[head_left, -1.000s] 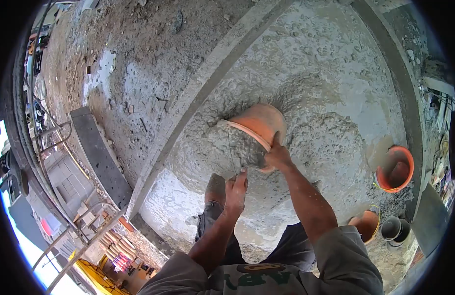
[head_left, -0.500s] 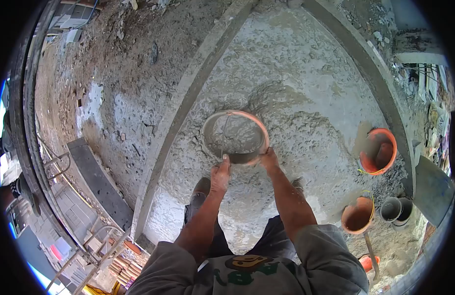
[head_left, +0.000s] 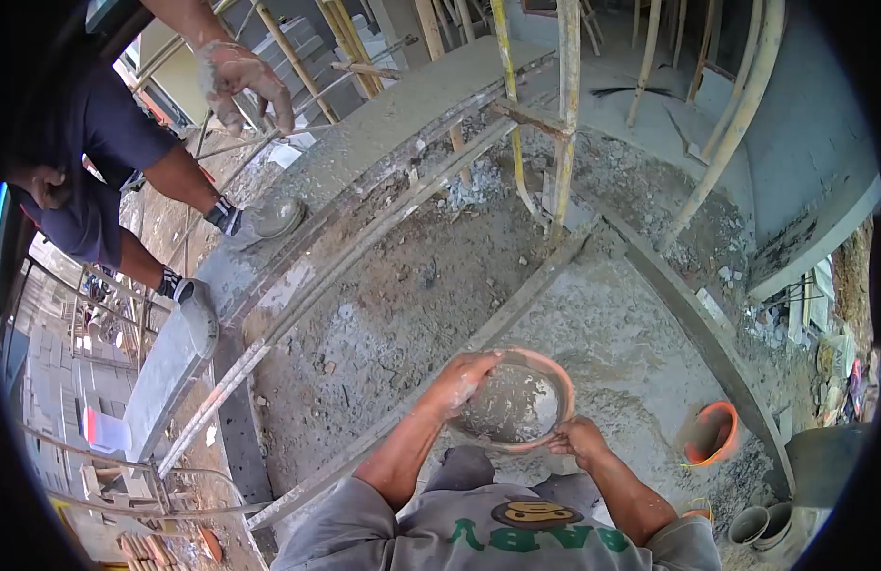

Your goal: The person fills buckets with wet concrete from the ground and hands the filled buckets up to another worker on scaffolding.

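An orange bucket (head_left: 566,381), its inside coated with grey cement, is held up in front of my body with its mouth toward the camera. My left hand (head_left: 466,381) grips the rim on its left side. On the lower right of the rim, my right hand (head_left: 578,439) is closed with the fingers at the edge. Wet grey concrete (head_left: 612,333) covers the ground beyond the bucket.
At the upper left a co-worker stands on a raised concrete ledge (head_left: 364,128), one cement-covered hand (head_left: 240,81) reaching out. Bamboo poles (head_left: 566,114) rise at the top. An orange bucket (head_left: 712,433) and dark buckets (head_left: 750,523) stand at the right.
The bucket has come up off the concrete, and my left hand has moved from near its handle to the rim. The view has tilted up, bringing the co-worker and poles in.
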The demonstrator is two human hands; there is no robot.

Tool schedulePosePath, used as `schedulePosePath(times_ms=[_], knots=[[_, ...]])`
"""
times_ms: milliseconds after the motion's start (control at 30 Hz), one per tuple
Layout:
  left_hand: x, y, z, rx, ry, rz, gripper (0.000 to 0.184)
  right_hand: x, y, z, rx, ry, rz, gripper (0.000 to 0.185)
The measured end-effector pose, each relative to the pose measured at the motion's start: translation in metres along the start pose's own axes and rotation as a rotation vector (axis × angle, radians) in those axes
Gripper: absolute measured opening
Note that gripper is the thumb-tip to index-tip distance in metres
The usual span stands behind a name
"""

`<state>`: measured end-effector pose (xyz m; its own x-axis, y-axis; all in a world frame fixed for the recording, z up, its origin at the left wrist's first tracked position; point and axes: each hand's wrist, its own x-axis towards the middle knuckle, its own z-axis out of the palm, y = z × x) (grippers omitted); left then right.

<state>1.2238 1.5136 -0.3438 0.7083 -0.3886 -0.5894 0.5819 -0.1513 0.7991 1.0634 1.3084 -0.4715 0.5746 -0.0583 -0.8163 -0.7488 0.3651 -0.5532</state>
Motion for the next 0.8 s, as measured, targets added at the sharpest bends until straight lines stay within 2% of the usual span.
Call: schedulePosePath(times_ms=[67,167,233,267,300,333,400,467,500,600,633,667,700,733,767,800], knots=[[-0.047,0.063,-0.023,-0.047,-0.034,0.125,0.033,-0.058,-0.049,0.031,0.114,-0.122,-0.121,0.018],[-0.115,0.139,-0.050,-0.099,0.011,0.328,0.036,-0.130,-0.111,0.078,0.073,-0.264,-0.343,0.019],[-0.142,0.180,-0.068,-0.138,-0.002,0.535,0.037,-0.160,-0.140,0.113,0.056,-0.319,-0.487,0.017],[-0.157,0.204,-0.076,-0.089,-0.030,0.513,0.038,-0.172,-0.155,0.131,0.035,-0.317,-0.541,0.015],[-0.157,0.228,-0.087,-0.023,-0.128,0.575,0.040,-0.179,-0.170,0.147,0.057,-0.334,-0.615,0.015],[-0.171,0.252,-0.086,-0.024,-0.057,0.605,0.039,-0.184,-0.184,0.164,0.079,-0.354,-0.678,0.015],[-0.180,0.292,-0.109,-0.009,-0.190,0.650,0.036,-0.198,-0.213,0.199,0.085,-0.383,-0.745,0.016],[-0.182,0.322,-0.123,0.010,-0.045,0.797,0.035,-0.201,-0.236,0.226,0.007,-0.377,-0.806,0.015],[-0.186,0.334,-0.139,0.064,-0.003,0.741,0.033,-0.200,-0.246,0.239,0.004,-0.369,-0.822,0.015],[-0.196,0.372,-0.170,0.077,0.061,0.799,0.033,-0.203,-0.277,0.283,0.015,-0.288,-0.887,0.022],[-0.195,0.389,-0.194,0.160,0.076,0.817,0.033,-0.207,-0.286,0.295,0.053,-0.328,-0.978,0.026],[-0.200,0.396,-0.187,0.223,0.324,0.985,0.028,-0.211,-0.293,0.302,0.030,-0.247,-1.051,0.027],[-0.187,0.430,-0.232,0.413,0.430,0.985,0.024,-0.218,-0.298,0.297,-0.115,-0.183,-1.100,0.026],[-0.180,0.445,-0.246,0.595,0.586,1.071,0.025,-0.188,-0.312,0.308,-0.321,0.033,-1.252,0.024],[-0.182,0.434,-0.241,0.722,0.753,1.206,0.026,-0.167,-0.314,0.311,-0.348,0.102,-1.365,0.026],[-0.199,0.413,-0.235,0.790,0.965,1.380,0.028,-0.161,-0.304,0.295,-0.472,0.179,-1.320,0.026]])
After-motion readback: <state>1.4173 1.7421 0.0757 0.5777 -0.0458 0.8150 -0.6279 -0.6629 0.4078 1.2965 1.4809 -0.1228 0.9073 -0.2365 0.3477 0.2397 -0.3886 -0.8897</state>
